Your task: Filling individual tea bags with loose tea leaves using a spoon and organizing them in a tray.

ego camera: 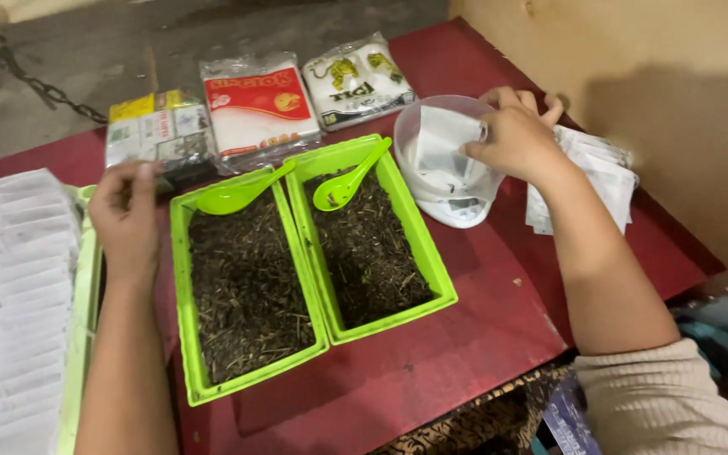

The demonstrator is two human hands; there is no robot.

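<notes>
Surface: a dark red table top (482, 320), its far edge against a grey floor and its right edge near a tan wall.
Left tray: a long green plastic tray (185, 337) filled with dark dried leaf and stem bits, near the front edge at the middle; its long axis runs from the front edge to the far edge.
Right tray: a second green plastic tray (431, 261) of the same dark fill, touching the first along its right side, same axis.
Sachet rows: white paper sachets (10, 295) laid in overlapping rows in a pale green tray at the left edge.
Packets: three flat printed plastic packets (259, 105) along the far edge, behind the trays.
Tub: a clear round plastic tub (431, 139), tilted, just right of the right tray's far corner, with a white paper sachet (444, 152) inside.
Loose pile: white paper sachets (596, 173) heaped by the right edge, behind the wrist.
Spoons: two green plastic spoons (238, 195), one at the far end of each tray, handles pointing right and away.
Right hand: right hand (516, 135) at the tub's rim, fingers pinched on the sachet there; it is the nearer hand to the tub.
Left hand: left hand (128, 223) curled, between the sachet rows and the left tray; what it holds I cannot tell.
</notes>
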